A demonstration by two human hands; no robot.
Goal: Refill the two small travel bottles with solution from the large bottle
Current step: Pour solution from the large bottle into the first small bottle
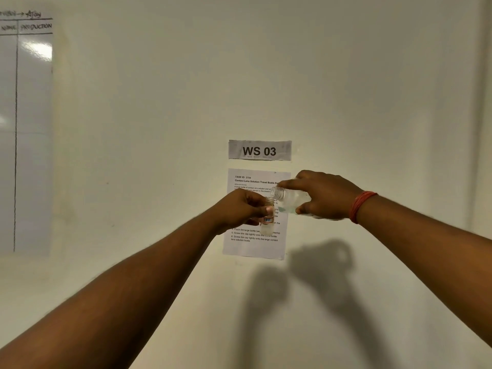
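My left hand [243, 209] grips a small clear travel bottle [268, 222] upright, its open neck near the top of my fingers and a small label on its side. My right hand [322, 195] holds the large clear bottle [288, 198] tipped on its side, uncapped. Its threaded mouth points left and sits just above the small bottle's opening. Both are raised in front of the wall. The second travel bottle and the caps are out of view.
A "WS 03" sign [259, 150] and a printed task sheet [254, 243] hang on the white wall behind my hands. A whiteboard [26, 129] is at the left. A red thread band [360, 206] circles my right wrist.
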